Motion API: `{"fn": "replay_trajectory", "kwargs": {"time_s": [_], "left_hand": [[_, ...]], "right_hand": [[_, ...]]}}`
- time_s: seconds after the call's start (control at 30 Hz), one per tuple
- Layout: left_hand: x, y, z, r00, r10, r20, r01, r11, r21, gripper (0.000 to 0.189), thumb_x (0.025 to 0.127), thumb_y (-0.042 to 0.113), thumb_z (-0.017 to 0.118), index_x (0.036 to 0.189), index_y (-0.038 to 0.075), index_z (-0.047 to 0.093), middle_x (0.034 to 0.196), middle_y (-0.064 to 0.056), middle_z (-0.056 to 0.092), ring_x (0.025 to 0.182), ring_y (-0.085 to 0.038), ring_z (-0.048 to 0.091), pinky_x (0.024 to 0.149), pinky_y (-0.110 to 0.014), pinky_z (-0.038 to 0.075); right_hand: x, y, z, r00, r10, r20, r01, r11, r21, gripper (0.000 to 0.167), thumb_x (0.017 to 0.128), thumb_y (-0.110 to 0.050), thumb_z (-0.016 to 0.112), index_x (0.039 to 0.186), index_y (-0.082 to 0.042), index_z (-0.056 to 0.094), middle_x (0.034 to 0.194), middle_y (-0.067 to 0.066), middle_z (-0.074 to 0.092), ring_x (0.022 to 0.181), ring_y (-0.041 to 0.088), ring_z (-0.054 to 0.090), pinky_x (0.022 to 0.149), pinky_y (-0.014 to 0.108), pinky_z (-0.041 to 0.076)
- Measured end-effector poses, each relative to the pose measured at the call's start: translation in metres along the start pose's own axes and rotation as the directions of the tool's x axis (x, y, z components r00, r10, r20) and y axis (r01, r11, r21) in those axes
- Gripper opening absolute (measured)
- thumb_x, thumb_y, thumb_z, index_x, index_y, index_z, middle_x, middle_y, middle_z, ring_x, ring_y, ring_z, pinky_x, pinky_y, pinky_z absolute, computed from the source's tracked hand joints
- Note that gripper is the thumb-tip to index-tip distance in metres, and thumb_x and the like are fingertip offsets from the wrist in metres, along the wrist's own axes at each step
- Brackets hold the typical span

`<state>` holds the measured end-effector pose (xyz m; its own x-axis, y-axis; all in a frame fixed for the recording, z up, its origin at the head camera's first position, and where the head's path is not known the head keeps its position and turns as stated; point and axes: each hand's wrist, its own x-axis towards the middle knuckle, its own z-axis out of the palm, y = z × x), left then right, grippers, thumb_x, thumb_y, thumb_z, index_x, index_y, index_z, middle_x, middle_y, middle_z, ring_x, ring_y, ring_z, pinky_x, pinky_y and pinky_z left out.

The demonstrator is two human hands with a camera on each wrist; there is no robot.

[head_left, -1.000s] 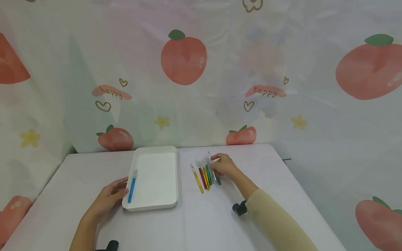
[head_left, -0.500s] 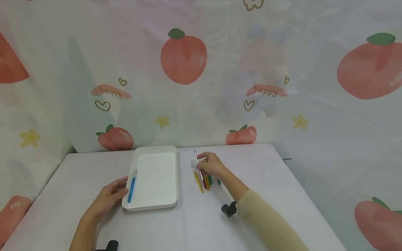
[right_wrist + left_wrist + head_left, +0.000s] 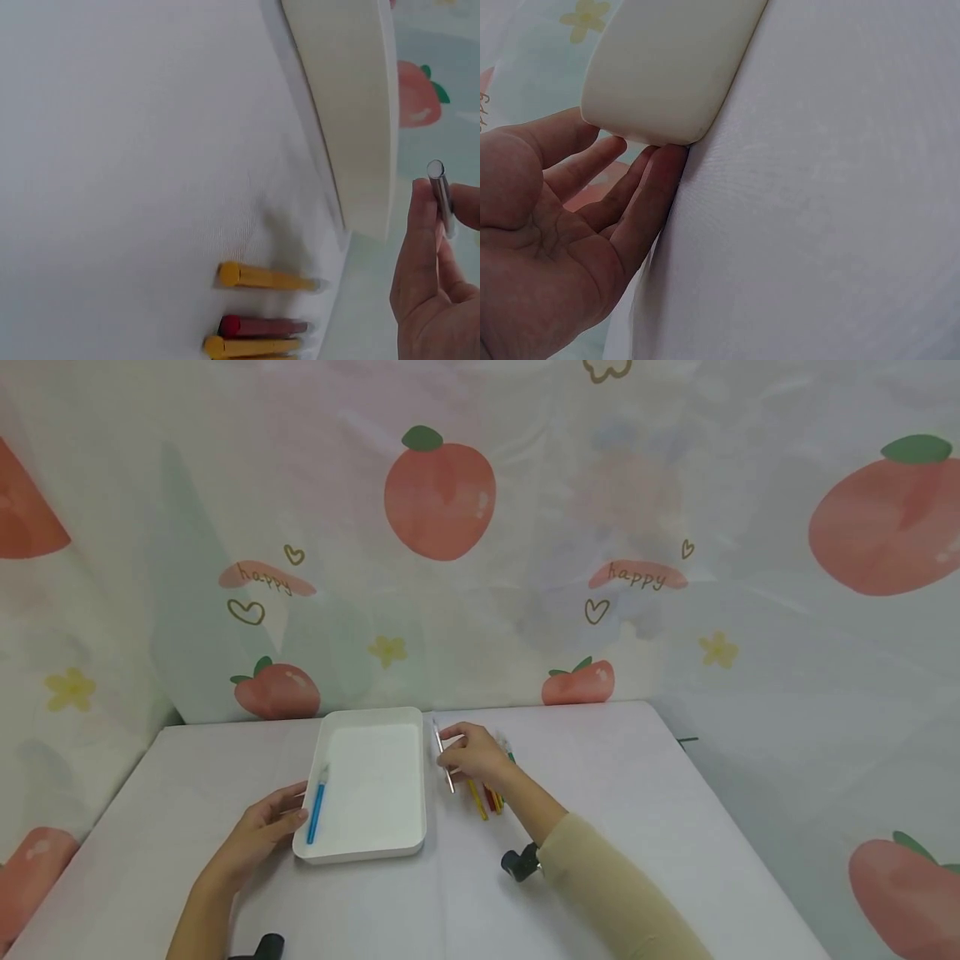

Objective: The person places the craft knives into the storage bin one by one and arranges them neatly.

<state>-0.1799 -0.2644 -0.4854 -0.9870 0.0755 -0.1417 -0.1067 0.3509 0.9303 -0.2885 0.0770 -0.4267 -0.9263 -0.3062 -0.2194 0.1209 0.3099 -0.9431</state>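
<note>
My right hand [image 3: 472,753] pinches a slim silver craft knife [image 3: 443,756] between thumb and fingertips, just right of the white tray [image 3: 417,842]. In the right wrist view the round end of its handle faces the camera, raised above the cloth. Inside the tray, along its left side, lies a blue craft knife [image 3: 317,810] with a pale cap. My left hand [image 3: 262,831] holds the tray's left edge, thumb at the rim and fingers against the outer wall [image 3: 652,82]. Partly behind my right hand lie several more craft knives, including a yellow one [image 3: 262,276] and a red one [image 3: 266,326].
A white cloth [image 3: 600,777] covers the table, which meets a fruit-printed backdrop [image 3: 480,610] at the back. A black wrist camera mount [image 3: 519,862] sticks out beside my right forearm, and another [image 3: 267,946] is by the left.
My right hand has lifted the silver craft knife out of the group and carried it left toward the tray. My left hand and the tray have stayed put.
</note>
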Motion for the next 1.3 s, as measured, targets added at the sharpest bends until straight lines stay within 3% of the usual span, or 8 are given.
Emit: {"fn": "replay_trajectory", "kwargs": {"time_s": [0.27, 0.5, 0.67, 1.3], "left_hand": [[0.001, 0.000, 0.002, 1.000, 0.000, -0.007, 0.000, 1.000, -0.005, 0.063, 0.101, 0.032, 0.060, 0.153, 0.007, 0.036, 0.151, -0.023, 0.043, 0.137, -0.038, 0.046, 0.105, -0.041, 0.049], [0.001, 0.001, 0.001, 1.000, 0.004, -0.005, -0.004, 1.000, -0.012, 0.062, 0.101, 0.031, 0.060, 0.153, 0.006, 0.036, 0.151, -0.024, 0.043, 0.137, -0.039, 0.046, 0.103, -0.040, 0.050], [0.001, 0.000, -0.001, 1.000, 0.009, -0.011, -0.009, 1.000, -0.005, 0.063, 0.101, 0.031, 0.060, 0.153, 0.005, 0.036, 0.150, -0.024, 0.044, 0.136, -0.039, 0.047, 0.102, -0.039, 0.051], [0.003, -0.002, -0.001, 1.000, 0.012, -0.004, -0.012, 1.000, -0.010, 0.063, 0.100, 0.032, 0.061, 0.152, 0.005, 0.036, 0.150, -0.024, 0.044, 0.136, -0.039, 0.047, 0.103, -0.040, 0.051]], "right_hand": [[0.001, -0.005, 0.022, 1.000, 0.004, 0.018, -0.004, 1.000, 0.018, 0.042, 0.085, -0.003, 0.072, 0.125, -0.006, 0.059, 0.097, 0.012, 0.068, 0.084, 0.027, 0.070, 0.067, 0.036, 0.062], [0.002, -0.010, 0.040, 0.998, -0.001, 0.058, -0.003, 0.998, 0.068, 0.042, 0.083, -0.001, 0.073, 0.123, -0.005, 0.059, 0.093, 0.011, 0.067, 0.094, 0.040, 0.069, 0.071, 0.041, 0.062], [0.003, -0.012, 0.056, 0.996, -0.015, 0.087, 0.005, 0.993, 0.119, 0.043, 0.082, 0.002, 0.071, 0.123, -0.003, 0.058, 0.090, 0.011, 0.067, 0.097, 0.045, 0.068, 0.066, 0.038, 0.062], [0.002, -0.016, 0.103, 0.987, -0.017, 0.163, -0.007, 0.989, 0.146, 0.040, 0.083, 0.003, 0.072, 0.120, -0.005, 0.059, 0.089, 0.009, 0.067, 0.086, 0.034, 0.073, 0.068, 0.041, 0.062]]}}
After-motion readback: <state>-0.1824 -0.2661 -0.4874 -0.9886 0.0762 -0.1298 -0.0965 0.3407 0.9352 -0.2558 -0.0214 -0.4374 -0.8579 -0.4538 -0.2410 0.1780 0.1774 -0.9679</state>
